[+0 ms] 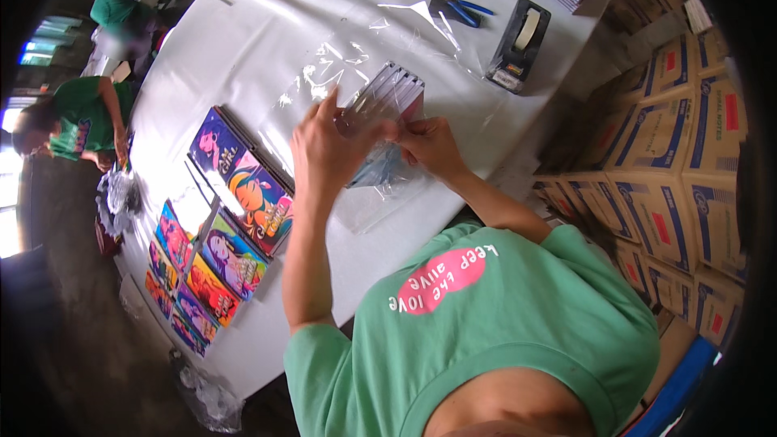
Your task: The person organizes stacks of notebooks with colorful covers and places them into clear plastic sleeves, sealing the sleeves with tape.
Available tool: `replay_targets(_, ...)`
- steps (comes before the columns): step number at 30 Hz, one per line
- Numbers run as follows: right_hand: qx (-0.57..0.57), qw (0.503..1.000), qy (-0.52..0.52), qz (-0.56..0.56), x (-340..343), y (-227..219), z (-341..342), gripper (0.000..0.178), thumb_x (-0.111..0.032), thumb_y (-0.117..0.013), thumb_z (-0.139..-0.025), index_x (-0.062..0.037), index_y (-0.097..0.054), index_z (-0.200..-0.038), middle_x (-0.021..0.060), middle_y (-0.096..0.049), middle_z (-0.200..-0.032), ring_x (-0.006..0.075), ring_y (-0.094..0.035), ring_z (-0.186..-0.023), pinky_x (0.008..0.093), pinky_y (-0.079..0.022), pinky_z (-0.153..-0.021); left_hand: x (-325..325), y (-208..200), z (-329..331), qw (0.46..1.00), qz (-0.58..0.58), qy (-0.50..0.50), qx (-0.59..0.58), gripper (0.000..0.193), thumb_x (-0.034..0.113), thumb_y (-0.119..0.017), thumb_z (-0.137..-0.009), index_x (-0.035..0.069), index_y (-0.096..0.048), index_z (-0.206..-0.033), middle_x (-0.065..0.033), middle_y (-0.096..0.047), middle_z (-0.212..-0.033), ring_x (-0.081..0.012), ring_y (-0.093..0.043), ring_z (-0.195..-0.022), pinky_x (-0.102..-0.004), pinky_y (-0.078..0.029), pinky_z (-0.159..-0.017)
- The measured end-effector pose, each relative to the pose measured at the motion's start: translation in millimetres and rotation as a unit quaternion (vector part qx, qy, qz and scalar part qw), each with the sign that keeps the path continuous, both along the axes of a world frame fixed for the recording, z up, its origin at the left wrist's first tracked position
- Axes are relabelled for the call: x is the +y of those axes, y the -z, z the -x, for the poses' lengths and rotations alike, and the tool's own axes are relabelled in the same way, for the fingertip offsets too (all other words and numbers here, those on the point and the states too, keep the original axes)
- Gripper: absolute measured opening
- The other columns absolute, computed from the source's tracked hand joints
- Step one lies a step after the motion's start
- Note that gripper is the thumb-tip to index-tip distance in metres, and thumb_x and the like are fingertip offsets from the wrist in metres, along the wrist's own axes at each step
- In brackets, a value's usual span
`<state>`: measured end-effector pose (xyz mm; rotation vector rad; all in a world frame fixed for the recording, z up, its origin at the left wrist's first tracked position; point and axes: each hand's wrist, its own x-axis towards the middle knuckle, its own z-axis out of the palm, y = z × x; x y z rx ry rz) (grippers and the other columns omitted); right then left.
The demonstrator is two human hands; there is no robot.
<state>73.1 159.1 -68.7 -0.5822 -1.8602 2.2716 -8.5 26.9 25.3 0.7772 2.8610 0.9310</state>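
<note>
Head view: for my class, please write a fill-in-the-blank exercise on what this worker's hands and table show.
1. Both hands, left hand and right hand, hold a stack of notebooks in a clear ____ bag.
2. The tape dispenser is coloured ____.
3. The pliers have ____ handles.
4. The table is covered in ____.

Missing words: plastic; black; blue; white

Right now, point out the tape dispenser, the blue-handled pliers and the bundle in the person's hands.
tape dispenser (516, 47), head view, on its black body below the roll.
blue-handled pliers (463, 9), head view, on the blue handles.
bundle (387, 95), head view, on the clear-wrapped stack between both hands.
</note>
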Motion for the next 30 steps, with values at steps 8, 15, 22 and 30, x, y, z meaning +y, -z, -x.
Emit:
replay_targets(8,-0.126,0.961,-0.241,-0.046,17.5,43.0,-21.0,0.043,-0.043,-0.076,-0.072,-0.003,-0.064,-0.06,0.0049,-0.058,-0.051,0.0106,-0.055,-0.045,0.0246,-0.044,-0.045,38.0,-19.3,15.7,0.993,0.106,0.039,-0.029,0.077,0.044,-0.077,-0.066,0.015,-0.048,-0.131,-0.0173,-0.065,-0.101,-0.0316,-0.064,-0.095,-0.0376,-0.049,-0.079)
replay_targets(15,-0.04,0.804,-0.366,0.467,-22.7,83.7,-28.5,0.086,-0.05,-0.073,-0.071,-0.0114,-0.033,-0.137,0.0035,-0.041,-0.135,0.0211,-0.034,-0.129,0.0398,-0.034,-0.102,37.9,-52.0,-13.2,0.997,-0.009,-0.029,-0.066,0.114,0.029,-0.085,-0.058,0.017,-0.013,-0.146,-0.0197,-0.062,-0.106,-0.0325,-0.062,-0.1,-0.041,-0.05,-0.082)
replay_targets(22,0.201,0.909,-0.266,0.25,79.0,59.7,52.4,0.073,-0.006,-0.081,-0.061,-0.0075,-0.046,-0.126,0.0058,-0.054,-0.119,0.0197,-0.048,-0.114,0.0385,-0.037,-0.103,-46.2,53.2,-71.8,0.982,-0.161,-0.098,0.029,0.076,0.014,-0.081,-0.062,0.0,-0.044,-0.127,-0.0206,-0.051,-0.122,-0.0348,-0.047,-0.119,-0.0411,-0.038,-0.098)
replay_targets(30,0.339,0.884,-0.322,-0.007,91.4,-26.6,56.0,0.12,-0.023,-0.09,-0.046,-0.0142,-0.021,-0.145,0.0129,-0.028,-0.145,0.026,-0.024,-0.135,0.0424,-0.023,-0.11,-35.2,116.0,-60.4,0.951,-0.288,-0.069,0.088,0.111,0.032,-0.086,-0.058,-0.001,-0.02,-0.14,-0.0238,-0.01,-0.148,-0.0378,-0.022,-0.134,-0.0441,-0.023,-0.109)
